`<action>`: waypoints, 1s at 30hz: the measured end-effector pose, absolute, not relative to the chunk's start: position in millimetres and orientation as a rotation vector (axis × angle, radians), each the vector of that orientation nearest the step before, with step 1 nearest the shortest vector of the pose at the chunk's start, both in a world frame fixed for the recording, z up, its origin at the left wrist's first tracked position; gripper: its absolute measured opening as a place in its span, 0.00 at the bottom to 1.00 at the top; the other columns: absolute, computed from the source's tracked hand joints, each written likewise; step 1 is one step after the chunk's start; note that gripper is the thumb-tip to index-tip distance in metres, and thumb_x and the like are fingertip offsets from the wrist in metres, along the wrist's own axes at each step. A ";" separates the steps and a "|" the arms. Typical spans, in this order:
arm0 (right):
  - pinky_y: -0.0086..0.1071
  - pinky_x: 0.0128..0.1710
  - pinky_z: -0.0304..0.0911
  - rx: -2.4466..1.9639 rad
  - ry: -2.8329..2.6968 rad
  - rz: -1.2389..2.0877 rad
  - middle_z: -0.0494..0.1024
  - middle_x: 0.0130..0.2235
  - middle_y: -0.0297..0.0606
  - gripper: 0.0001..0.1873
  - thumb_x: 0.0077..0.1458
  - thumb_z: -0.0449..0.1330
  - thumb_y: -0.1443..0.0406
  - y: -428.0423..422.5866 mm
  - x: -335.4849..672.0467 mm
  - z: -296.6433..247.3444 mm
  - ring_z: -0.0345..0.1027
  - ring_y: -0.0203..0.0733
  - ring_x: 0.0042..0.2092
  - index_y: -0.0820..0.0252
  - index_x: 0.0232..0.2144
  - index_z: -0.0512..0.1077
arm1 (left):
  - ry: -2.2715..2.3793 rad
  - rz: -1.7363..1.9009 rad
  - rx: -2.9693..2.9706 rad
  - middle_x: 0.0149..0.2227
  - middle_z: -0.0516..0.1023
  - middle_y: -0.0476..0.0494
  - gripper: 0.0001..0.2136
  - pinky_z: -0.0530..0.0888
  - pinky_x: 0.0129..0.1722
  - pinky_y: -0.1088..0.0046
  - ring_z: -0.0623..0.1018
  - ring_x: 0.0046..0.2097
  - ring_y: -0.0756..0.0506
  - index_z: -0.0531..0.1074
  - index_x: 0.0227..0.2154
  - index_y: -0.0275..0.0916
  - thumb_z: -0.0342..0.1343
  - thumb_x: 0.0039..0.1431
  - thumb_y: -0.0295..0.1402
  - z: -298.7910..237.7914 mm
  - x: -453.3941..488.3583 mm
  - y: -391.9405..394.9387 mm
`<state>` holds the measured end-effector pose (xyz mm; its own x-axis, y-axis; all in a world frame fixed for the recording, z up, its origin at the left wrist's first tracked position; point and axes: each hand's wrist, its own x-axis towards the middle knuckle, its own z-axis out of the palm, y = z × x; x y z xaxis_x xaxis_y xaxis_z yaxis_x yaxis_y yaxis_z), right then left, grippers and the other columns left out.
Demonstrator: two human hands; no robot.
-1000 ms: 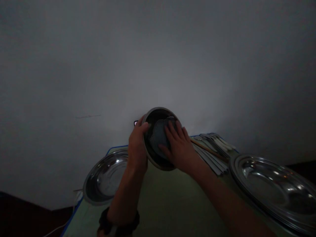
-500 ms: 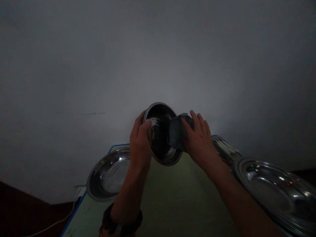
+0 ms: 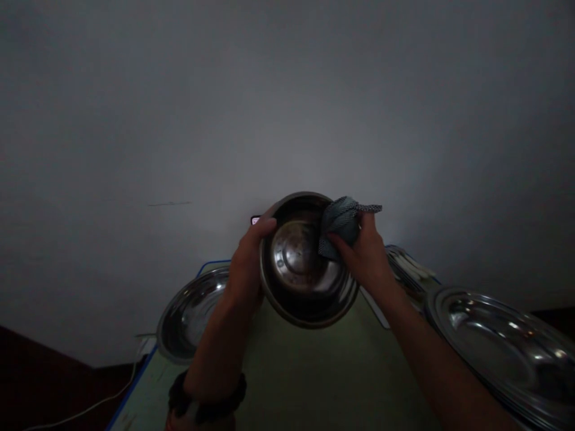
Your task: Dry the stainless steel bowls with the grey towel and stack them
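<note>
A round stainless steel bowl (image 3: 294, 257) is held up above the table, its inside facing me. My left hand (image 3: 246, 257) grips it by the left side, thumb over the rim and fingers hidden behind. In my right hand (image 3: 366, 251) is a bunched grey-green cloth (image 3: 341, 224), pinched between thumb and fingers. The cloth lies against the upper right rim and inner wall of the bowl, with one corner sticking out to the right.
On the green table (image 3: 323, 383), a wide metal basin (image 3: 179, 323) stands at the left. Stacked metal basins (image 3: 494, 347) sit at the right, near white-handled items (image 3: 413, 266). A pale wall (image 3: 287, 108) rises behind. A white cable (image 3: 103, 407) hangs at lower left.
The bowl has turned to face me more fully and come slightly lower and right. My right hand has closed round the cloth, which has shifted to the bowl's upper right rim.
</note>
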<state>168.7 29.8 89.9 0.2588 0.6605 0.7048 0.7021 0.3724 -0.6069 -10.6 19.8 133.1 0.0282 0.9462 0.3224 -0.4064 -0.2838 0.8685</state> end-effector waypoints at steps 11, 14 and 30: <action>0.34 0.32 0.63 -1.442 -1.836 -0.048 0.79 0.30 0.42 0.09 0.50 0.62 0.61 20.1 172.1 100.0 0.74 0.47 0.34 0.61 0.32 0.73 | 0.631 0.903 1.574 0.51 0.77 0.47 0.16 0.61 0.60 0.56 0.68 0.59 0.38 0.76 0.47 0.45 0.53 0.57 0.36 125.9 -8.2 16.6; 0.33 0.29 0.61 -1.459 -1.749 -0.073 0.80 0.28 0.42 0.09 0.48 0.63 0.60 21.3 170.1 98.1 0.74 0.45 0.31 0.60 0.28 0.76 | 0.630 0.870 1.569 0.52 0.77 0.46 0.17 0.61 0.60 0.56 0.69 0.59 0.38 0.75 0.49 0.44 0.53 0.57 0.36 131.4 -11.5 14.1; 0.39 0.41 0.68 -1.121 -1.030 0.675 0.81 0.38 0.43 0.17 0.46 0.63 0.57 46.0 147.1 64.2 0.75 0.46 0.40 0.61 0.37 0.74 | 0.431 1.805 1.249 0.50 0.77 0.47 0.19 0.67 0.58 0.58 0.71 0.57 0.38 0.74 0.47 0.43 0.53 0.52 0.33 118.7 3.7 20.8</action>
<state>147.1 46.0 64.2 0.4018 0.8589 0.3175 0.0521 0.3247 -0.9444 3.7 20.8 118.7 -0.1133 0.8087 0.5772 -0.4602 -0.5576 0.6909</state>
